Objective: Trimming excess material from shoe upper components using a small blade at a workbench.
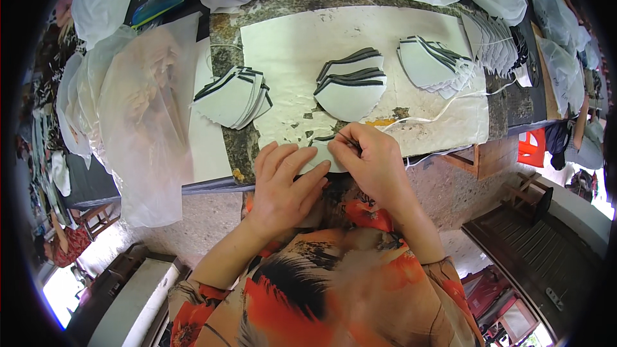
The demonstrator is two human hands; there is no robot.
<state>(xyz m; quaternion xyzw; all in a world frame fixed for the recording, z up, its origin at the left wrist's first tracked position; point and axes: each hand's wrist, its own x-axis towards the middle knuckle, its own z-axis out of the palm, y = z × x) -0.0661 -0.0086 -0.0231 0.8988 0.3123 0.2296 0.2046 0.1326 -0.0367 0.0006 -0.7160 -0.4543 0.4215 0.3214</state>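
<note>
a left hand is pressing flat, fingers spread, on a white curved fabric piece at the table's near edge, while the right hand is pinching its dark trim.

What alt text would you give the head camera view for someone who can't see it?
Seen from above, a person's left hand lies flat on a white fabric piece at the table edge while the right hand pinches its dark trim. Three stacks of similar white pieces lie beyond, with clear plastic bags to the left.
</note>
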